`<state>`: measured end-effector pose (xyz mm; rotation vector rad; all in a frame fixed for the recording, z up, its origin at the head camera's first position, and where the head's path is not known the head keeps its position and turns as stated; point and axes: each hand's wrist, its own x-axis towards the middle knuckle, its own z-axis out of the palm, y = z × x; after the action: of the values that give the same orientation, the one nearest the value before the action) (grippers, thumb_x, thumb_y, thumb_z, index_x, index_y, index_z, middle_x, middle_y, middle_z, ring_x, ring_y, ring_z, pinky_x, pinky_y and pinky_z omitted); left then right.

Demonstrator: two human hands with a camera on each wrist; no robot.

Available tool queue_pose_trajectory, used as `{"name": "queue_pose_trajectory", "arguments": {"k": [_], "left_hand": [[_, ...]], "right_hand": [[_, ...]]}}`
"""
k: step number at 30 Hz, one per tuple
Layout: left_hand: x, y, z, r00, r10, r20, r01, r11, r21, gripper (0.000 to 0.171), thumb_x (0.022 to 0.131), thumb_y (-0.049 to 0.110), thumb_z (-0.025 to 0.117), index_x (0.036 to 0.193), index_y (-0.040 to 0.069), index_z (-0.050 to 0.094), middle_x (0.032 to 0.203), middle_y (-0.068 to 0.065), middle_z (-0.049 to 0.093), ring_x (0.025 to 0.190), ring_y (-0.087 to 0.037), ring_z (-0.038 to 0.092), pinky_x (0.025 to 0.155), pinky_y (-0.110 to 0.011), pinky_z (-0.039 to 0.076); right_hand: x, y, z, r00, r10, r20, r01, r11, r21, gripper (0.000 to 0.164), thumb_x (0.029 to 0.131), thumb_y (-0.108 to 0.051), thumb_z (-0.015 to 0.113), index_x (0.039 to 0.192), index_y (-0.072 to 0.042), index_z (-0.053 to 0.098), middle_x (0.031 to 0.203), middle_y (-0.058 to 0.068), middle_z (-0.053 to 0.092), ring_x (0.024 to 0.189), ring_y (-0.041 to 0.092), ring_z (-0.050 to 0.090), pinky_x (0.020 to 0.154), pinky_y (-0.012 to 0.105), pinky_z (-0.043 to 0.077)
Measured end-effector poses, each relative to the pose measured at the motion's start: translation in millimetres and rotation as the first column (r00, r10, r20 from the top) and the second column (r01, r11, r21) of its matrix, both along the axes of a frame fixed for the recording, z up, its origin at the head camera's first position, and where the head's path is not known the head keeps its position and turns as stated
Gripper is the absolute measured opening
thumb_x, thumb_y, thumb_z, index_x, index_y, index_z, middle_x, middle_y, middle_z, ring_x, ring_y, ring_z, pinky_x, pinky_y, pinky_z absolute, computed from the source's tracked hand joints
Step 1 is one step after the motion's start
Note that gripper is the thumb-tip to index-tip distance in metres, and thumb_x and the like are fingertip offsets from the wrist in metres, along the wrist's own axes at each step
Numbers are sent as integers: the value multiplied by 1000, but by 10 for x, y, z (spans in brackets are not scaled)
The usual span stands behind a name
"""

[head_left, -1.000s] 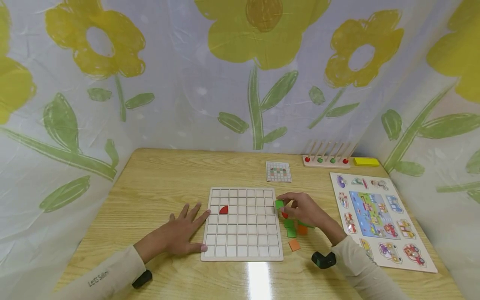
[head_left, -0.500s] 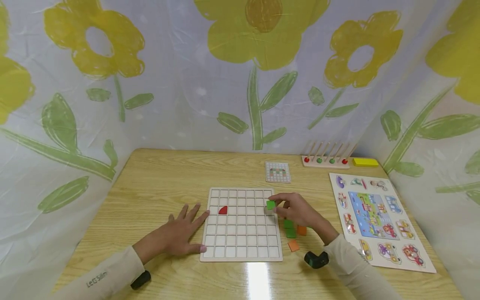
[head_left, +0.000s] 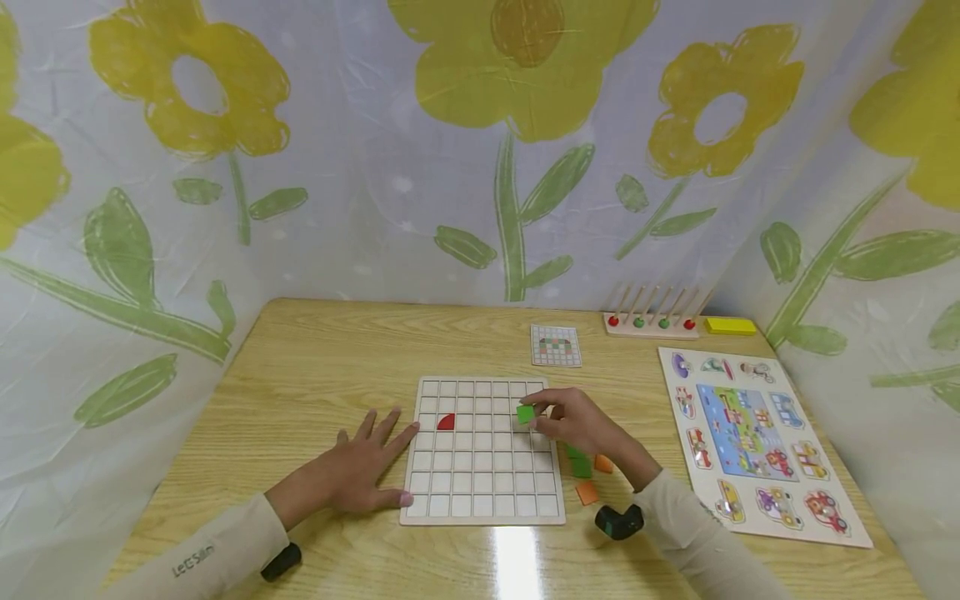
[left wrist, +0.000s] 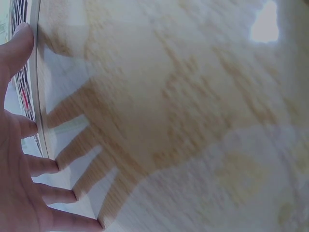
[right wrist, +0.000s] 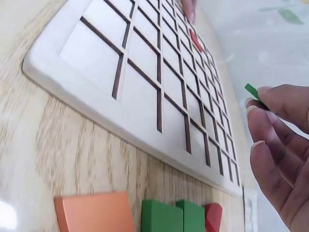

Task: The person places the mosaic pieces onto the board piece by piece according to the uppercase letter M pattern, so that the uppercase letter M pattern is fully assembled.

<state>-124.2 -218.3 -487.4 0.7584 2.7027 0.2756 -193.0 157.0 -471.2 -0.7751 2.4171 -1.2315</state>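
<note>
A white grid board (head_left: 483,482) with square cells lies on the table. One red quarter-circle tile (head_left: 447,422) sits in a cell at its upper left. My right hand (head_left: 576,422) pinches a green square tile (head_left: 525,414) between thumb and fingertips, over the board's upper right cells; the right wrist view shows the tile (right wrist: 251,90) raised off the board. With fingers spread, my left hand (head_left: 365,472) rests flat on the table, thumb and index finger touching the board's left edge. In the left wrist view the fingertips of the left hand (left wrist: 19,164) meet the glossy tabletop.
Right of the board lie green tiles (head_left: 581,467), orange tiles (head_left: 587,493) and a red tile (right wrist: 213,217). A small pattern card (head_left: 556,346) lies behind. A peg stand with beads (head_left: 651,325), a yellow block (head_left: 731,326) and a picture puzzle (head_left: 750,433) are farther right.
My right hand has moved left with the green tile, from beside the board's right edge to above its upper right cells. The left hand stays in place.
</note>
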Motion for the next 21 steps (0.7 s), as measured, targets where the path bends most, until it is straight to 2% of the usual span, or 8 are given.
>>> {"name": "queue_pose_trajectory", "arguments": {"k": [5, 8, 12, 16, 21], "left_hand": [[2, 1, 3, 1000, 0, -3, 0, 1000, 8, 101, 87, 76, 54, 161, 14, 23, 164, -27, 17, 144, -62, 19, 92, -86, 29], [1, 1, 11, 1000, 2, 1, -2, 1000, 12, 101, 87, 75, 54, 161, 14, 23, 164, -27, 17, 144, -62, 19, 92, -86, 29], [1, 3, 14, 1000, 2, 5, -2, 1000, 8, 101, 88, 76, 54, 161, 14, 22, 164, -28, 17, 144, -62, 19, 92, -86, 29], [0, 5, 15, 1000, -1, 3, 1, 1000, 9, 101, 88, 76, 54, 161, 14, 22, 164, -28, 17, 144, -62, 19, 92, -86, 29], [-7, -5, 9, 1000, -3, 1, 3, 1000, 5, 100, 88, 76, 52, 162, 15, 21, 164, -27, 16, 144, -62, 18, 93, -85, 29]], "right_hand": [[1, -63, -30, 1000, 17, 8, -17, 999, -29, 35, 96, -8, 67, 130, 0, 65, 102, 12, 70, 64, 24, 65, 56, 22, 49], [3, -104, -46, 999, 34, 22, -33, 998, -51, 35, 96, -7, 66, 130, 2, 64, 101, 14, 69, 66, 27, 67, 57, 23, 51], [7, -151, -59, 998, 46, 40, -43, 997, -69, 36, 96, -6, 67, 130, 4, 63, 101, 15, 68, 65, 27, 65, 55, 23, 49], [8, -194, -68, 998, 39, 48, -36, 997, -62, 35, 95, -8, 68, 129, 1, 65, 101, 13, 67, 62, 26, 61, 53, 22, 44], [-4, -257, -72, 999, 25, 41, -24, 999, -32, 33, 95, -10, 69, 128, -5, 67, 100, 7, 67, 58, 12, 53, 54, 20, 43]]}}
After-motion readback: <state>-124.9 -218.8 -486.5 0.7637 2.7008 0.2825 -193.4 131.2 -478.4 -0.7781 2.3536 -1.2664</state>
